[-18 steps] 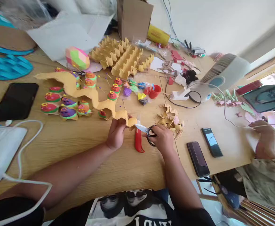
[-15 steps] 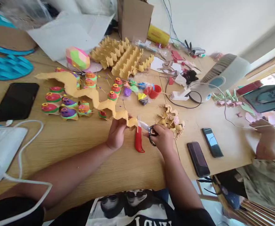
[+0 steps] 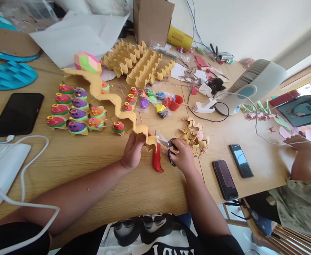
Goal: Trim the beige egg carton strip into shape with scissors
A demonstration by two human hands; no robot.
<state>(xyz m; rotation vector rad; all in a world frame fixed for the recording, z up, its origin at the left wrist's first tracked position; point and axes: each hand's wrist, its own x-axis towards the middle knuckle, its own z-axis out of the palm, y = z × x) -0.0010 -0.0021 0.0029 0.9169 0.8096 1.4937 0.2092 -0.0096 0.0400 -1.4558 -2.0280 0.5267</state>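
Observation:
My left hand [image 3: 133, 151] is closed around the near end of a long wavy strip of egg carton [image 3: 110, 100], which slants up and away to the left above the table. In my right hand [image 3: 182, 154] is a pair of black-handled scissors [image 3: 172, 152], fingers in the loops. Their blades are parted and point at the strip's near end. Between my hands a red-handled knife [image 3: 157, 158] lies on the table, its blade partly covered. Rows of painted carton cups with faces [image 3: 77, 114] stand left of my left hand, some behind the strip.
Carton scraps [image 3: 194, 136] lie right of my right hand. Larger egg trays [image 3: 144, 67] sit further back, near a red cup [image 3: 176, 103] and clay packets. Phones [image 3: 225, 180] and a white fan [image 3: 256, 83] are rightward. Another person's hands [image 3: 303, 156] rest at the right edge.
The strip's far end has swung to the right, uncovering more painted cups on the left. The scissor blades look more parted. Both hands stay in nearly the same place.

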